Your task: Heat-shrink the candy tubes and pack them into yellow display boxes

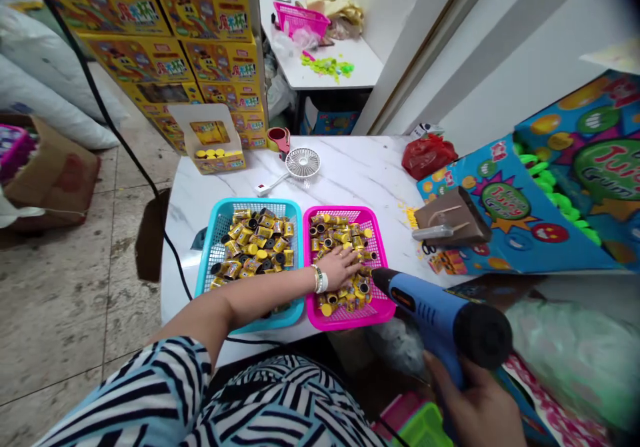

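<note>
My left hand point(340, 268) lies with fingers stretched out on small yellow cylinders point(345, 235) in a pink basket point(386, 260). Some of these little containers show dark open ends, others yellow tops. In my right hand point(483, 400) is a blue heat gun point(425, 304), gripped by its handle. Its black nozzle points left at the pink basket's right side, close to my left fingertips. Left of the pink basket stands a turquoise basket point(206, 260) filled with similar yellow and dark cylinders point(260, 237). My left forearm crosses over it.
On the marbled table point(350, 167) are a white fan point(303, 163), a tape dispenser point(280, 142), an open display box point(216, 160) and a red bag point(429, 156). Yellow cartons point(220, 64) are stacked behind. A blue box point(505, 207) leans at right; a black cable point(125, 147) hangs at left.
</note>
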`<action>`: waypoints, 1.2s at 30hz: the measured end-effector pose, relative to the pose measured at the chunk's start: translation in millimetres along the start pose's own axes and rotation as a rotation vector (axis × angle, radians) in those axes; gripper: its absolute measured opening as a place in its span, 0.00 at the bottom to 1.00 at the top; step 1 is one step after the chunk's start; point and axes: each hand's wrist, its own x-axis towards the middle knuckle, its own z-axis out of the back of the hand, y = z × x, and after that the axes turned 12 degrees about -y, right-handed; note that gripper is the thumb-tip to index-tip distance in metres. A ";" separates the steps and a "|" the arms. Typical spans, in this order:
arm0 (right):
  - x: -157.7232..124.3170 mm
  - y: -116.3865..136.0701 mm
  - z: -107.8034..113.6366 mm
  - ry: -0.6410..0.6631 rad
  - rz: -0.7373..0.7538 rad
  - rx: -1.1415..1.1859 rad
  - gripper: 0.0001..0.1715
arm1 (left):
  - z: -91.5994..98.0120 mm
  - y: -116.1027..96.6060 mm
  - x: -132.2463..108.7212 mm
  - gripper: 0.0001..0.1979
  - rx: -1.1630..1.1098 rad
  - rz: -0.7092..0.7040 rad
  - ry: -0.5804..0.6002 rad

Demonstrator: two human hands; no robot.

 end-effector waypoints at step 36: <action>112.8 57.1 -5.4 0.156 0.213 -0.102 0.31 | 48.7 -47.6 -72.5 0.33 0.155 0.425 -0.130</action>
